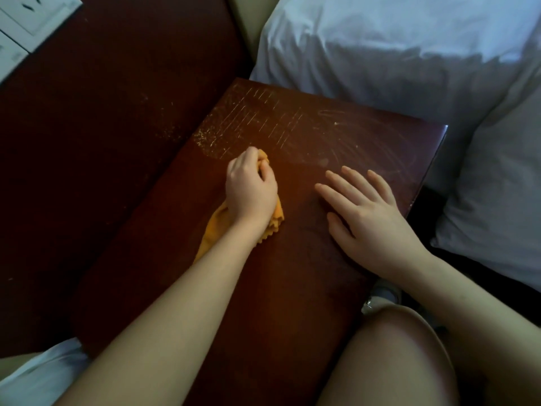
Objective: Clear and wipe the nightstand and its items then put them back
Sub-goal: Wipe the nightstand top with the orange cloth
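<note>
The dark reddish-brown nightstand top (pixel 292 259) fills the middle of the view and carries no items. Its far part shows pale dust and streak marks (pixel 257 121). My left hand (pixel 250 190) grips a bunched yellow cloth (pixel 215 225) and holds it against the top, just below the dusty patch. The cloth trails out under my wrist toward the left edge. My right hand (pixel 366 212) lies flat on the wood to the right, fingers straight and spread, holding nothing.
A dark wooden panel (pixel 102 142) runs along the nightstand's left side. White bedding and a pillow (pixel 395 54) lie behind and to the right. A white switch panel (pixel 26 24) sits at the top left. My bent knee (pixel 395 361) is at the lower right.
</note>
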